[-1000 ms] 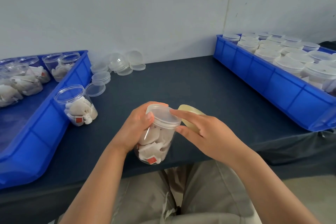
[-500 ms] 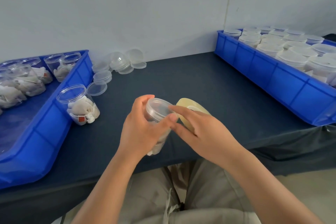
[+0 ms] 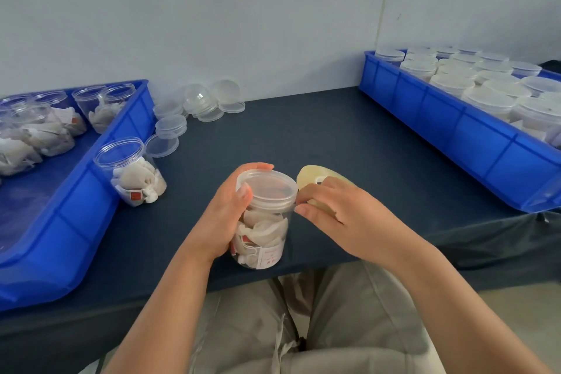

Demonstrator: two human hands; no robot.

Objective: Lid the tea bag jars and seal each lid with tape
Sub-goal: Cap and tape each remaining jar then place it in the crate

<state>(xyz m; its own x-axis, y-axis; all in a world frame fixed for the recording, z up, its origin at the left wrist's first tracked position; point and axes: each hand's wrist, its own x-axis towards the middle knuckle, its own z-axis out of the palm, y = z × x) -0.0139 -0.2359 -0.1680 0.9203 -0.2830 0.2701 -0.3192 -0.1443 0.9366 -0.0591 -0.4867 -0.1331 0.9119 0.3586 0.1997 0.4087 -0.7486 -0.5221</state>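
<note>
While it is held at the near edge of the dark table (image 3: 303, 136), the clear plastic jar (image 3: 264, 222) sits in the grip of the left hand (image 3: 224, 222), whose fingers curl round its left side. A translucent lid (image 3: 267, 188) is on top. Inside lie pale tea bags (image 3: 261, 240) with white paper labels and small red tags. Just right of the jar, the right hand (image 3: 340, 215) has its grip closed round a yellowish tape roll (image 3: 309, 177), with its fingertips (image 3: 301, 209) touching the lid's side. Left of the jar stands an open jar (image 3: 130, 173) of tea bags, against a blue bin (image 3: 76, 212) holding more unlidded jars. Beyond the jar to the left lie loose lids (image 3: 197, 103). Far right of the jar, a second blue bin (image 3: 455, 136) carries lidded jars (image 3: 485, 91).
</note>
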